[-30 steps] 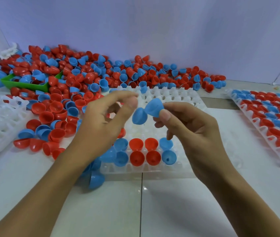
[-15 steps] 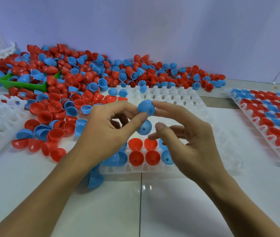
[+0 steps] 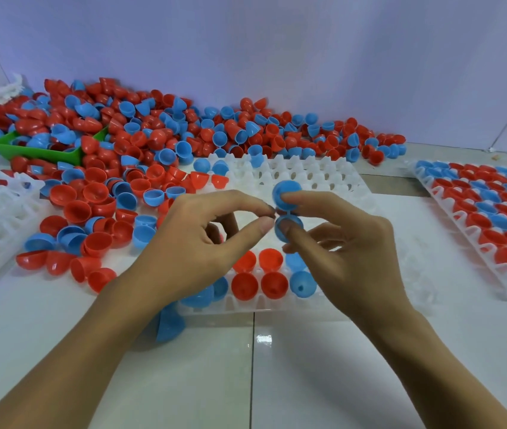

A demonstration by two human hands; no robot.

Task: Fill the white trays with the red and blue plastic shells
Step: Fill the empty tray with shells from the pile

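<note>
A blue shell pair (image 3: 287, 212) (two halves joined by a thin hinge) sat above the middle of the white tray (image 3: 332, 181), the upper half under the right hand's (image 3: 348, 258) forefinger and the lower half against its thumb tip. The left hand (image 3: 196, 243) pinched thumb and forefinger together at the hinge, its other fingers curled beneath. Both forearms reached in from the floor's near edge, hands raised over the tray. Below them the tray's near rows held red shells (image 3: 273, 284) and blue shells (image 3: 303, 283), partly hidden by the hands. A loose heap of shells (image 3: 159, 137) spread along the far edge around a green bin (image 3: 38, 153); a filled tray (image 3: 493, 212) lay at the right edge.
</note>
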